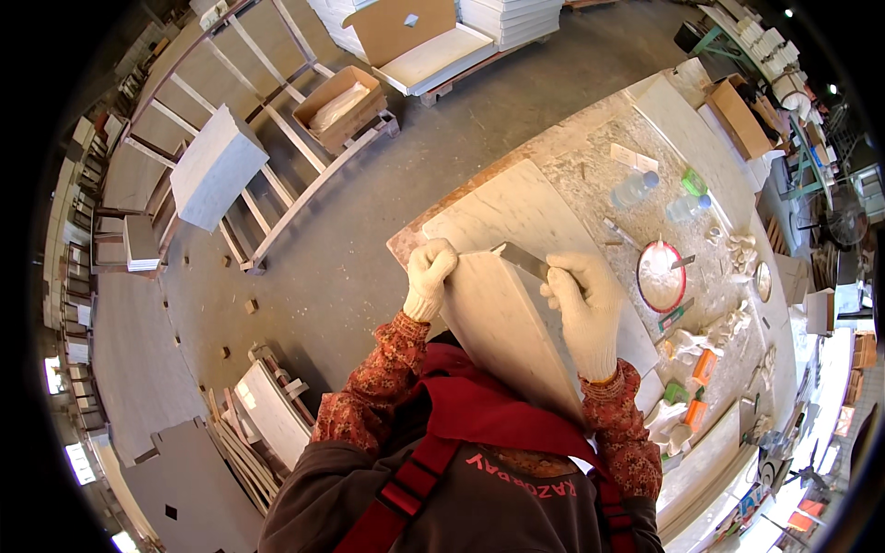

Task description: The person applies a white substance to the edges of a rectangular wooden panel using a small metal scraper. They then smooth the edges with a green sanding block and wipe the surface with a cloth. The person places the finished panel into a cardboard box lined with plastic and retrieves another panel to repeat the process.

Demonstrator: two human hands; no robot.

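My left hand (429,276), in a white knit glove, is closed round the far left corner of a pale marble slab (507,323). That slab stands tilted in front of my body, its thick edge turned upward. In my gloved right hand (585,309) is a flat metal putty knife (524,262). Its blade tip meets the slab's far top edge, a little right of my left hand. Beneath and beyond lies another veined marble slab (516,207), flat on the workbench (553,147).
A red-rimmed bowl of white paste (662,276) with a tool in it stands right on the dusty bench. Near it are plastic bottles (634,189), orange boxes (704,367) and crumpled gloves (728,327). Across the floor stands a slatted rack (286,198) bearing a stone block (219,170) and a cardboard box (341,106).
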